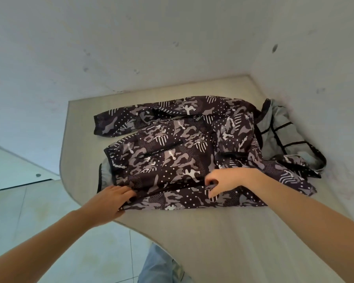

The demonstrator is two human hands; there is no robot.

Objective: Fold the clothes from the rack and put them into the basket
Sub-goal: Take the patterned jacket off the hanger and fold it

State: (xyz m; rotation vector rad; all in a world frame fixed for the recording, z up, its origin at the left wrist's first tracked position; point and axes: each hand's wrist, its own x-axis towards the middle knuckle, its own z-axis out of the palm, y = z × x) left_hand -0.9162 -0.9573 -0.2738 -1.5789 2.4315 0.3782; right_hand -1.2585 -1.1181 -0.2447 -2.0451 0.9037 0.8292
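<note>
A dark camouflage jacket (172, 156) with white dots and stripes lies spread on a pale wooden table (223, 242). One sleeve stretches along the far side toward the left. Its grey lined hood (282, 131) lies at the right, near the wall corner. My left hand (112, 201) grips the near sleeve at its cuff, by the table's left edge. My right hand (219, 180) pinches the same near sleeve farther right, fingers curled into the fabric. No basket or rack is in view.
Whitish walls (172, 48) meet in a corner behind and to the right of the table. The table's left edge curves inward toward me. Pale tiled floor (39, 211) lies to the left, and my jeans-clad leg (159, 266) shows below.
</note>
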